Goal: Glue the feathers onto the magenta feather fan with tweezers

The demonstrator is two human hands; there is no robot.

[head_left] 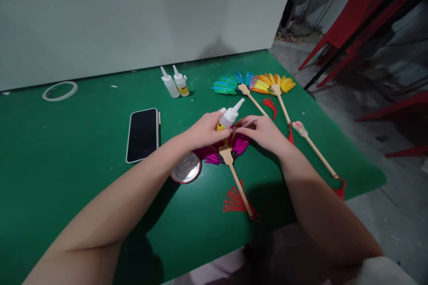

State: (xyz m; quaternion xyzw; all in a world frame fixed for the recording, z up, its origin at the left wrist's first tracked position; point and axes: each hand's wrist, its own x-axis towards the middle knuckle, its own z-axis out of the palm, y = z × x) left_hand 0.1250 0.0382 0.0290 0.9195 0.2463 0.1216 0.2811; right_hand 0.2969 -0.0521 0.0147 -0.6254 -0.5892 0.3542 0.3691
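Magenta fan [226,154] down on the green table [83,164], two hands crowding its feathers

And look at that grip: left hand [211,130] wrapped snugly around a squeeze bottle [228,118] at the hub's eleven o'clock, nozzle tilted toward one; right hand [264,133] at two, fingers nearly together, pinching a thin pale piece [248,123]! Round dish [186,170] sits just beyond the feathers toward half past eight, partly behind the left forearm, phone [143,136] farther out near nine, two more bottles [182,85] between ten and eleven, blue-green fan [230,84] past twelve, yellow fan [276,89] past one. Hands and bottle block much of the feathers; long axis runs eleven to five, handle and red tassel [234,200] at the five end
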